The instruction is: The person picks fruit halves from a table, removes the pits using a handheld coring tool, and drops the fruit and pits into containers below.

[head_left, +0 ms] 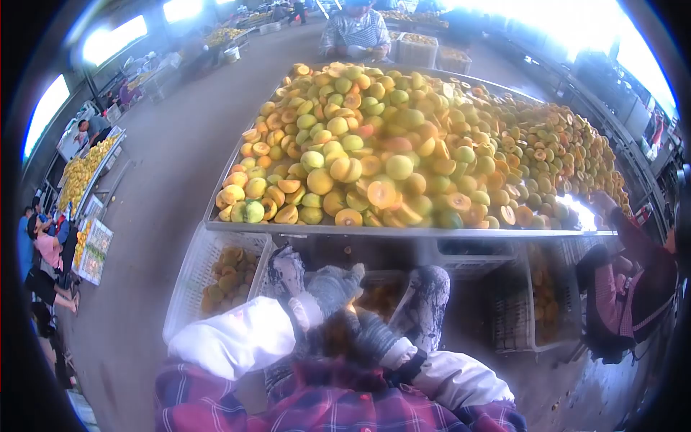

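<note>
Both my hands wear grey knit gloves and meet low over my lap, below the table's near edge. My left hand is closed, its fingers curled towards the right. My right hand comes up from below, its fingers bent in towards the left hand. A small orange patch shows between them, too blurred to tell whether it is fruit or a fingertip. Below the hands a crate of orange fruit stands between my knees, partly hidden. In front, a metal-edged table bears a large heap of yellow-green peach-like fruit, many pieces halved.
A white crate with fruit stands at left under the table edge; another crate is at right. A co-worker sits at right, reaching to the heap. Another person is across the table. More fruit tables stand at far left.
</note>
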`<state>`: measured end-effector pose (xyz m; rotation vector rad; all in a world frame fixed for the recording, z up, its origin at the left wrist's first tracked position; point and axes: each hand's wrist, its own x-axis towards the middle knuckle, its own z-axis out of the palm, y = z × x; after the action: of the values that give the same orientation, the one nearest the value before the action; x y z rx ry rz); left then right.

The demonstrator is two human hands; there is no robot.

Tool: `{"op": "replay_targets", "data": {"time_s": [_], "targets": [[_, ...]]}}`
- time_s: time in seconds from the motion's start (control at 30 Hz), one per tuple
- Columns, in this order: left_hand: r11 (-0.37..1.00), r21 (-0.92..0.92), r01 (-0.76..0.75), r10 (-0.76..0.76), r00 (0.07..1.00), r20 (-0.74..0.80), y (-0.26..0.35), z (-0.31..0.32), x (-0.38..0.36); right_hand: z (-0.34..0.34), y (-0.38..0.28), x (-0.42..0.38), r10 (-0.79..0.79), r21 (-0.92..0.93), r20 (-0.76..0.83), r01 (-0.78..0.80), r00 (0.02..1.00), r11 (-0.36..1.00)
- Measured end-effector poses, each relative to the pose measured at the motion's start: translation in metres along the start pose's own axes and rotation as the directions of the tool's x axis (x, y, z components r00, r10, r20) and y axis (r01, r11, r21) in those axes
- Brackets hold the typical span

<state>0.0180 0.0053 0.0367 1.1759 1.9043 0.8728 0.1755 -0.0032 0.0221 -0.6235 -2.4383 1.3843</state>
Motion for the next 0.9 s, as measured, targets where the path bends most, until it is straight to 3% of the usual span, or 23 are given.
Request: {"op": "replay_targets", "data": {"time_s": [0.03, 0.07, 0.1, 0.13, 0.17, 0.2, 0.23, 0.3, 0.33, 0.37, 0.4, 0.43, 0.47, 0.5, 0.57, 0.6, 0.63, 0.73, 0.83, 0.87, 0.9], "targets": [[1.000, -0.005, 0.008, -0.008, 1.000, -0.005, 0.015, -0.003, -0.006, -0.007, -0.013, -0.001, 0.200, 0.070, -0.020, -0.198, 0.980, 0.978], [0.985, 0.004, 0.175, -0.173, 0.977, -0.124, 0.049, -0.009, -0.013, -0.006, -0.018, -0.005, -0.148, -0.249, -0.131, 0.112, 0.980, 0.962], [0.942, -0.003, 0.334, -0.325, 0.914, -0.241, 0.071, -0.013, -0.017, 0.000, -0.012, -0.001, -0.153, -0.248, -0.135, 0.116, 0.979, 0.962], [0.935, -0.200, 0.294, -0.347, 0.878, -0.331, 0.075, -0.011, -0.018, 0.013, -0.001, 0.006, -0.010, -0.010, -0.236, 0.008, 0.972, 1.000], [0.936, -0.181, 0.301, -0.346, 0.881, -0.323, 0.074, -0.009, -0.019, 0.025, 0.012, 0.013, 0.158, 0.246, -0.301, -0.084, 0.940, 0.966], [0.905, -0.369, 0.213, -0.357, 0.851, -0.385, 0.072, -0.006, -0.021, 0.024, 0.015, 0.018, 0.001, -0.042, -0.368, -0.018, 0.930, 0.999], [0.838, -0.535, 0.106, -0.382, 0.814, -0.437, 0.069, -0.003, -0.023, 0.023, 0.017, 0.017, 0.024, -0.023, -0.377, -0.035, 0.926, 0.999], [0.839, -0.541, 0.064, -0.316, 0.867, -0.386, 0.056, 0.011, -0.015, 0.007, 0.001, 0.015, 0.129, 0.128, -0.238, -0.101, 0.963, 0.987], [0.910, -0.402, -0.100, -0.240, 0.664, -0.709, 0.052, 0.034, -0.005, 0.018, 0.011, 0.011, 0.144, 0.154, -0.229, -0.110, 0.963, 0.982], [0.956, -0.206, -0.209, -0.121, 0.362, -0.925, 0.050, 0.048, 0.001, 0.030, 0.026, 0.011, 0.150, 0.155, -0.236, -0.116, 0.960, 0.981], [0.956, -0.209, -0.208, -0.122, 0.369, -0.921, 0.050, 0.039, -0.004, 0.044, 0.043, 0.012, 0.139, 0.264, -0.324, -0.052, 0.936, 0.963], [0.945, -0.071, -0.320, 0.155, 0.626, -0.764, 0.050, 0.019, -0.014, 0.050, 0.052, 0.011, 0.137, 0.363, -0.409, 0.023, 0.902, 0.931], [0.885, 0.022, -0.465, 0.417, 0.770, -0.484, 0.049, 0.008, -0.019, 0.043, 0.043, 0.009, 0.142, 0.366, -0.411, 0.020, 0.901, 0.930], [0.886, 0.023, -0.463, 0.416, 0.773, -0.479, 0.044, 0.012, -0.019, 0.028, 0.027, 0.008, 0.116, 0.275, -0.375, -0.009, 0.920, 0.961], [0.895, 0.031, -0.446, 0.396, 0.758, -0.518, 0.031, 0.022, -0.016, 0.015, 0.021, 0.007, 0.096, 0.181, -0.337, -0.035, 0.937, 0.983], [0.927, 0.164, -0.336, 0.374, 0.811, -0.451, 0.027, 0.020, -0.014, 0.012, 0.026, 0.007, 0.162, 0.431, -0.211, -0.057, 0.964, 0.901], [0.929, 0.164, -0.332, 0.370, 0.812, -0.451, 0.023, 0.021, -0.013, 0.012, 0.029, 0.006, 0.194, 0.648, -0.064, -0.107, 0.979, 0.754], [0.983, -0.180, -0.026, -0.040, 0.935, -0.353, 0.008, 0.025, -0.003, 0.010, 0.023, 0.003, 0.263, 0.638, -0.045, -0.175, 0.964, 0.750], [0.843, -0.452, 0.291, -0.384, 0.915, -0.127, 0.006, 0.021, 0.017, 0.000, 0.018, 0.009, 0.352, 0.616, -0.051, -0.248, 0.935, 0.748], [0.857, -0.465, 0.224, -0.275, 0.961, -0.043, 0.041, 0.000, -0.006, 0.006, 0.028, 0.007, 0.356, 0.617, -0.049, -0.252, 0.933, 0.745], [0.853, -0.468, 0.232, -0.282, 0.959, -0.039, 0.036, 0.004, -0.005, 0.014, 0.044, 0.002, 0.202, 0.541, -0.021, -0.158, 0.979, 0.826]]}}
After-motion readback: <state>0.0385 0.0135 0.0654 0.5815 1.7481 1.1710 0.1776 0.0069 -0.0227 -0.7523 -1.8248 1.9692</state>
